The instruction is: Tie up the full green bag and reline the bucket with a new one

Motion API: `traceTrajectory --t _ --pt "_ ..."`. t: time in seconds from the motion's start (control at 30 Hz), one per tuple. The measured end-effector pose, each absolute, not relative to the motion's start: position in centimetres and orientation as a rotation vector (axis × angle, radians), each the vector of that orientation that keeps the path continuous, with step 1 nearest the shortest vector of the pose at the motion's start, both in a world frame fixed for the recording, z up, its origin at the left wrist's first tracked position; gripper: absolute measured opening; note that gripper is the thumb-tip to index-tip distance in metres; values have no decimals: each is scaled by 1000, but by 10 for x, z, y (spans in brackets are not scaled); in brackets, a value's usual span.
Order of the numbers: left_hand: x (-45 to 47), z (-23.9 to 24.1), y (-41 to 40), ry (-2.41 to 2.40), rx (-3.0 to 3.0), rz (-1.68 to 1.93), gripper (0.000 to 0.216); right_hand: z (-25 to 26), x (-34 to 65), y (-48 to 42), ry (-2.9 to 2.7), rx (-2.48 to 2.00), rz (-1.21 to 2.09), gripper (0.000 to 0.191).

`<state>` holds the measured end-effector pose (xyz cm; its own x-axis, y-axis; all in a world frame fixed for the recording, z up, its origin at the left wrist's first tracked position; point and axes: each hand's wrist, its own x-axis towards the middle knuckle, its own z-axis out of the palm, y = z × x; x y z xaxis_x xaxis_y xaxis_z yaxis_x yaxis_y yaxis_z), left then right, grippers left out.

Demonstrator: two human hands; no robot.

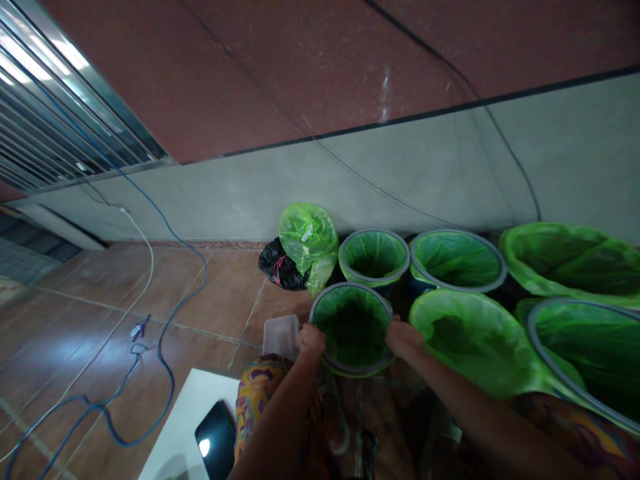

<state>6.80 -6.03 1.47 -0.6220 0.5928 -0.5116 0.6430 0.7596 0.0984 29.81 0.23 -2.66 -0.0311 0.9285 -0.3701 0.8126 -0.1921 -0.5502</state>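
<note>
1. While both hands grip the rim of one small bin (353,328), the step in hand looks like seating its green liner: the left hand (311,339) clasps the near-left edge, the right hand (403,338) the near-right edge, fingers curled shut over the grey rim hoop.
2. That bin sits directly between the two sets of fingers, its mouth open upward, the liner already dropping inside it.
3. My judgement is that the next move calls for an even pull or press at both sides, so the hoop traps the plastic all round without tearing it.
4. Just beyond the fingers stand two more lined bins (374,256), and past the right fingers a looser green liner (475,337) spreads wide. Beside the left fingers lies a clear plastic tub (281,335); farther out sit a tied green bag (307,239) and a black bag (278,265).
5. Fingertips are mostly hidden behind the rim, so how deep they hook I cannot tell. The bin's base is out of sight, and the rightmost bins are cut off by the frame edge.
</note>
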Motion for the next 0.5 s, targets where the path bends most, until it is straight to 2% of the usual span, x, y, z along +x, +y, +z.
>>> traceTrajectory --t 0.2,0.3,0.4,0.5 --pt "68 10 -60 2417 953 -136 34 -31 297 1 -1610 -1989 1123 24" --pt "70 14 -60 2418 955 -141 33 -25 298 0 -1746 -2019 1088 36" --pt "71 20 -60 2416 939 -145 30 -12 297 1 -2124 -2086 947 50" --pt "72 25 -61 2411 916 -118 29 5 287 7 -2387 -2032 622 59"
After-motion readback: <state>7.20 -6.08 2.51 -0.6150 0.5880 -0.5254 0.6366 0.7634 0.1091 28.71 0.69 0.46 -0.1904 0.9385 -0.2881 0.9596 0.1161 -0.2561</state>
